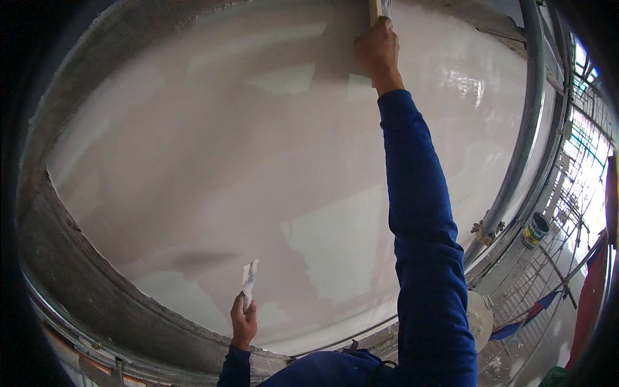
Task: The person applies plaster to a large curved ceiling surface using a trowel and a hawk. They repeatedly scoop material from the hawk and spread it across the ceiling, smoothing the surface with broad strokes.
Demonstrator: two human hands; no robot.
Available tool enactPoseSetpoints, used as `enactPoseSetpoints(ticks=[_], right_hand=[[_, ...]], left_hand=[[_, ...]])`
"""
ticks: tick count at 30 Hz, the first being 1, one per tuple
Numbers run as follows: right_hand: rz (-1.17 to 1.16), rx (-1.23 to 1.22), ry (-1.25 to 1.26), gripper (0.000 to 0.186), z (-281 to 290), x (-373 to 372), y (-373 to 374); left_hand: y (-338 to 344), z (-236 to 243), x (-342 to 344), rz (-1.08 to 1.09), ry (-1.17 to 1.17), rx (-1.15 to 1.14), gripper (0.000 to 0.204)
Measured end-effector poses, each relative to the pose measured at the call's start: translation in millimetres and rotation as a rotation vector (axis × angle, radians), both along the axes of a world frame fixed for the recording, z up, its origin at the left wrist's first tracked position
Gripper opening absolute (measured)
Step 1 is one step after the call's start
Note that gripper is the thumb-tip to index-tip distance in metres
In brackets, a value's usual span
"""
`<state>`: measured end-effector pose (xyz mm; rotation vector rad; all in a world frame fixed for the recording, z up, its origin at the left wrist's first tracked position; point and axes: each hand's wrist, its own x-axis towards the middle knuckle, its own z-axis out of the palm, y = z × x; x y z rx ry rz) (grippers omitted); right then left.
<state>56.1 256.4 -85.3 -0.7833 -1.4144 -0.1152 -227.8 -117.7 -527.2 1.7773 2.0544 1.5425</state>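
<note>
A pale wall panel (pixel 258 174), coated unevenly in pinkish-beige and whitish patches, fills most of the view. My right hand (pixel 378 53) is raised high at the top, its arm stretched out in a blue sleeve. Its fingers are closed around a plastering trowel (pixel 377 9) with a light, wood-like edge; the upper part is cut off by the frame. Low on the left, my left hand (pixel 243 322) grips a putty knife (pixel 250 277) by its lower end. The knife's blade points upward and carries whitish smears. Whether that blade touches the wall I cannot tell.
A grey scaffold pole (pixel 532 109) curves down the right side, with a rusty clamp (pixel 488 232) on it. Beyond it stands a dark bucket (pixel 536 229). Rough concrete edging (pixel 97 248) borders the panel at left. Red cloth (pixel 590 303) hangs at far right.
</note>
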Motion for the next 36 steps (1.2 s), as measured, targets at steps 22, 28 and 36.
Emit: enactPoseSetpoints(ticks=[22,28,36], right_hand=[[-0.206,0.157,-0.044,0.057,-7.5,-289.0,-199.3],[-0.607,0.249,0.037,0.056,-8.4,-378.4,-260.1],[-0.066,0.579,-0.142,0.057,-24.8,-363.6,-246.9]], left_hand=[[-106.0,-59.1,-27.7,0.289,-0.284,0.104,0.046],[-133.9,-95.7,-27.7,0.415,-0.262,0.144,0.047],[-131.4,-85.2,-4.7,0.418,-0.325,0.117,0.044]])
